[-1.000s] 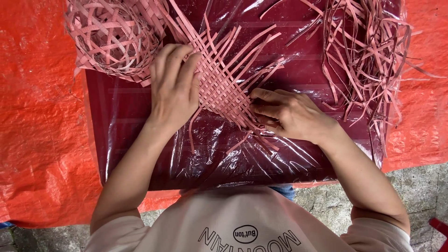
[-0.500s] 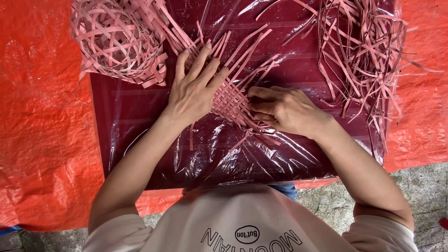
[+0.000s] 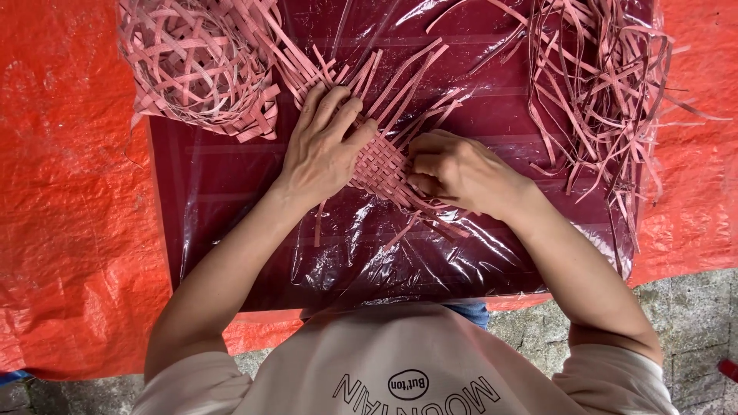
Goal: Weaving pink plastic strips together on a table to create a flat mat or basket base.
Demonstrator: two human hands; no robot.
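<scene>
Woven pink strip mat (image 3: 382, 165) lies mid-board on the maroon plastic-covered board (image 3: 231, 192), long axis running 11 to 5 o'clock; left hand (image 3: 323, 150) flat, fingers spread, pressing its 9 o'clock edge; right hand (image 3: 453, 170) nearer, fingers pinched on strips at 3 o'clock

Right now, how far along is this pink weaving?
Done: a small woven patch on the dark red board, and a finished-looking open-weave piece upper left. In hand: left hand presses the patch flat, right hand works its edge. Left: long strip ends fan out unwoven, and a loose strip pile waits.
</scene>
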